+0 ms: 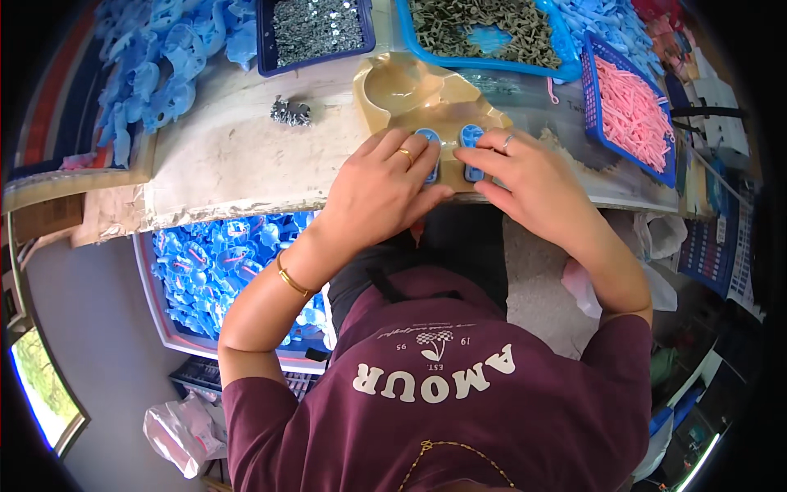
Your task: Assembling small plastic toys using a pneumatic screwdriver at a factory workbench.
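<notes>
Two small blue plastic parts, long and rounded with raised ribs inside, rest side by side at the front of a tan moulded fixture (449, 115). My left hand (381, 184) is curled over the left blue part (429, 135), its fingertips on it and the thumb pointing to the right. Over the right blue part (472, 138), the fingers of my right hand (533, 184) reach in from the right side, with the thumb near the part's lower end. My fingers cover much of both parts. Whether a smaller piece is between my right fingertips is hidden.
A small pile of metal pieces (291, 111) lies left of the fixture. Behind stand a dark blue tray (261, 49) of silvery pieces, a blue tray (443, 61) of brownish metal pieces, and a blue basket (592, 98) of pink sticks. Blue parts fill a bin (152, 271) below left.
</notes>
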A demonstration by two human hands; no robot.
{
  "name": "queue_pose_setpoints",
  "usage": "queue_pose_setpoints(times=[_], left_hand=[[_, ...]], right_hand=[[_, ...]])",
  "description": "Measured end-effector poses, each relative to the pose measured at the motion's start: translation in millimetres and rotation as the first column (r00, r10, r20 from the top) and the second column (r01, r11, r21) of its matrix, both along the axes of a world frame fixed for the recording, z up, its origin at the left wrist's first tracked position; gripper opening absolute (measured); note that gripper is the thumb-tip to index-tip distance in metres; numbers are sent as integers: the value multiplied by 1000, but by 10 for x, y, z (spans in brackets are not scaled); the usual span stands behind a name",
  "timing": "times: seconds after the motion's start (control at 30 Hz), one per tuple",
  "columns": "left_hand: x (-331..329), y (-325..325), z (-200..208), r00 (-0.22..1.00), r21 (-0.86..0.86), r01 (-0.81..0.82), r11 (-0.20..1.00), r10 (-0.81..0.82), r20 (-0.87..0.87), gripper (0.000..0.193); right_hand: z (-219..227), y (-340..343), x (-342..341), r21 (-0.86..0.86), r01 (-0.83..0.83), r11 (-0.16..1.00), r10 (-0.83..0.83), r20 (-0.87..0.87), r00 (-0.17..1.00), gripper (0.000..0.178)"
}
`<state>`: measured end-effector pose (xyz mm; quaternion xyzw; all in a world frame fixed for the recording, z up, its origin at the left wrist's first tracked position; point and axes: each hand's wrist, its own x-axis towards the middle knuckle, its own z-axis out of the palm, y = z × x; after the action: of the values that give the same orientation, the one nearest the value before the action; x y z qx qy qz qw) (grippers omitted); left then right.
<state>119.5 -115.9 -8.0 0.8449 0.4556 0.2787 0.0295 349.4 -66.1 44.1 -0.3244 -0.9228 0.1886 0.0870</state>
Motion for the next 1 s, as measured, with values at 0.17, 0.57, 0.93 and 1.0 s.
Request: queue_pose_setpoints(times=[0.17, 0.57, 0.93, 1.0], left_hand=[[39, -16, -52, 978, 16, -159, 987, 160, -137, 43], [-774, -70, -190, 946, 299, -302, 905, 323, -22, 46], [-2675, 279, -415, 617, 158, -787, 597, 767, 176, 22], [-2510, 102, -369, 544, 42, -799, 599, 693, 474, 17]], right_hand=[[7, 43, -65, -16, -15, 1000, 15, 19, 1000, 32], [169, 130, -16, -58, 72, 996, -75, -51, 996, 29], [130, 127, -135, -160, 24, 987, -38, -82, 996, 23], [124, 103, -110, -168, 39, 985, -55, -95, 994, 22]])
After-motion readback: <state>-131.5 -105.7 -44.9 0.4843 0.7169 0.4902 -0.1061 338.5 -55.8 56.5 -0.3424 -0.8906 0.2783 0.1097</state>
